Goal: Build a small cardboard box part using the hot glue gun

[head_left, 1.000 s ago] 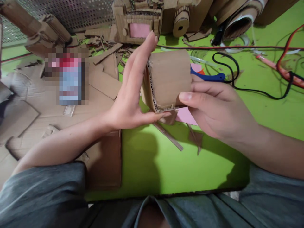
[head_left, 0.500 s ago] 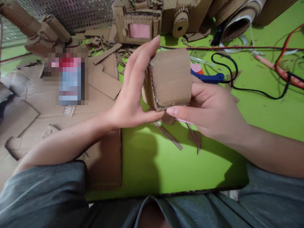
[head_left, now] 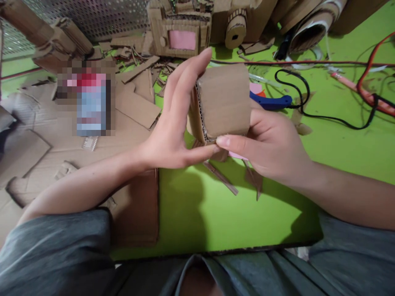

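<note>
Between my two hands is a small square tube of corrugated cardboard (head_left: 222,102), with its fluted cut edge showing on the left. My left hand (head_left: 174,123) grips its left side, fingers spread upward and thumb running under the lower edge. My right hand (head_left: 265,144) holds the right side, its thumb on the lower front corner and its fingers hidden behind the tube. Both hands are lifted above the bright green tabletop (head_left: 216,213).
A cardboard model with a pink window (head_left: 182,40) and other cardboard constructions stand along the far edge, before a perforated metal sheet (head_left: 92,18). Cardboard sheets and scraps (head_left: 55,152) cover the left. A blue-handled tool (head_left: 271,102), black cable (head_left: 304,110) and red wire (head_left: 367,88) lie right.
The cardboard tube has shifted slightly to the right and turned a little. My right thumb has moved left along its lower edge, and my left hand has moved right with it.
</note>
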A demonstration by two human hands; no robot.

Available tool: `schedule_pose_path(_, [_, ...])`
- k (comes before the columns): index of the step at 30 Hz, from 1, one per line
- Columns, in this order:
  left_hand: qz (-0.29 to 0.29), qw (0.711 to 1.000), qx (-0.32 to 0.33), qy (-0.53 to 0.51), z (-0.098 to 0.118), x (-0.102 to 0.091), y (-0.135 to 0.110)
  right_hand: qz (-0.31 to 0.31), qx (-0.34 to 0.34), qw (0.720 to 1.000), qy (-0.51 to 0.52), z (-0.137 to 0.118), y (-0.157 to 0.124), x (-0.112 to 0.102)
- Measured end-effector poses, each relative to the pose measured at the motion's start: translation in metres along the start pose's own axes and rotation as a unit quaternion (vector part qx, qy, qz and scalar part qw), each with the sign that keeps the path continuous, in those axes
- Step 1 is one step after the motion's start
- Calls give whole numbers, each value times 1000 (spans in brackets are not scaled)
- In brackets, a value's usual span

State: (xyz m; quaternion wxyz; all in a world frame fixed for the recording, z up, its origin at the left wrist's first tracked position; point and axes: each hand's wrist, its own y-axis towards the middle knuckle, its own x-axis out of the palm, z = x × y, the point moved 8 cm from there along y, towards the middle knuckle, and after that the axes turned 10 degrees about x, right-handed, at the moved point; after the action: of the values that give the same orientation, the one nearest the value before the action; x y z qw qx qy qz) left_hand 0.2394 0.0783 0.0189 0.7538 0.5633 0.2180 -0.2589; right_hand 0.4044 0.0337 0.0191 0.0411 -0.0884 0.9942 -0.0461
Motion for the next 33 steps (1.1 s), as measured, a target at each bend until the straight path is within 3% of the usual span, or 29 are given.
schedule_pose_path(12, [38, 999, -6, -23, -6, -1, -3, -24, -53, 997, -53, -5, 1, -3])
schedule_pose_path(18, [87, 995, 7, -47, -15, -4, -10, 12, -83, 992, -93, -4, 1, -16])
schedule_pose_path(21, [83, 996, 31, -31, -13, -4, -10, 16, -117, 987, -110, -9, 1, -18])
schedule_pose_path(31, [59, 996, -63, -13, -5, -9, -3, 20, -128, 986, -108, -9, -2, -19])
schedule_pose_path(33, [56, 997, -55, -10, -4, -10, -3, 12, -136, 984, -113, -10, -1, -20])
